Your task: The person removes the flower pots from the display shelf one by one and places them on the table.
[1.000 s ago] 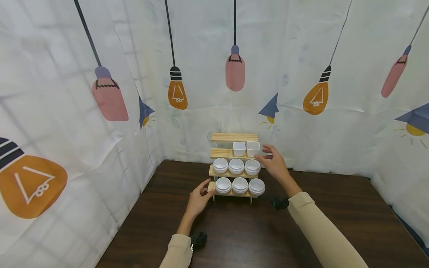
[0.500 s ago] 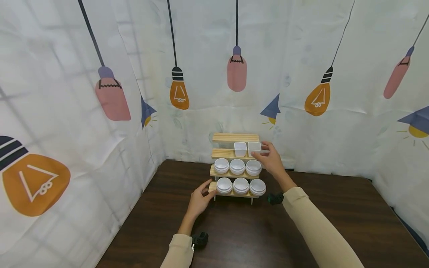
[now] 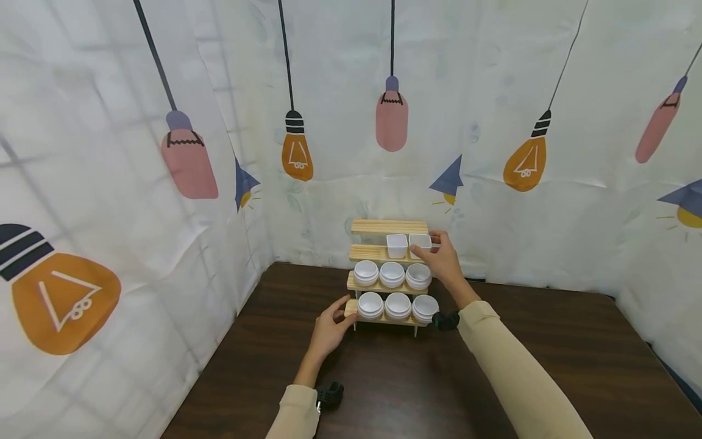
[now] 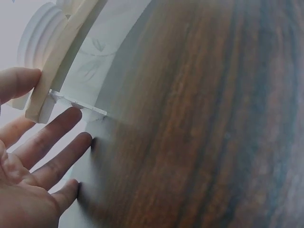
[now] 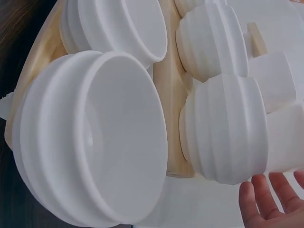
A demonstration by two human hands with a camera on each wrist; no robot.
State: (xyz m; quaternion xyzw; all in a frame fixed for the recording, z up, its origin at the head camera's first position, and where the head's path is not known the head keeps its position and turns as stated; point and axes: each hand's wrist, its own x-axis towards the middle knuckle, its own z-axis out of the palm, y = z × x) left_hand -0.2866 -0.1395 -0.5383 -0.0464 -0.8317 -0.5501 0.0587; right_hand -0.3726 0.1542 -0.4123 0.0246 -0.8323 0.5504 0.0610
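Note:
A four-tier wooden display stand [image 3: 389,227] stands on the table near the back curtain. My left hand [image 3: 327,333] pinches the left end of its lowest board; in the left wrist view the thumb [image 4: 21,83] lies against that board [image 4: 57,61], other fingers spread below. On the third tier sit two square white bowls, a left one [image 3: 397,246] and a right one [image 3: 419,241]. My right hand [image 3: 446,262] holds the right one, thumb in front, fingers at its far side. Round ribbed white bowls [image 3: 370,305] fill the two lower tiers, three on each.
The dark wooden table [image 3: 406,390] spreads in front of the stand and to both sides. Printed white curtain [image 3: 329,207] hangs close behind and along the left. A clear leg [image 4: 78,103] under the lowest board shows in the left wrist view.
My right hand has moved left onto the right square bowl and its thumb now overlaps the bowl's front. My left hand keeps its place on the lowest board. The head view has shifted slightly.

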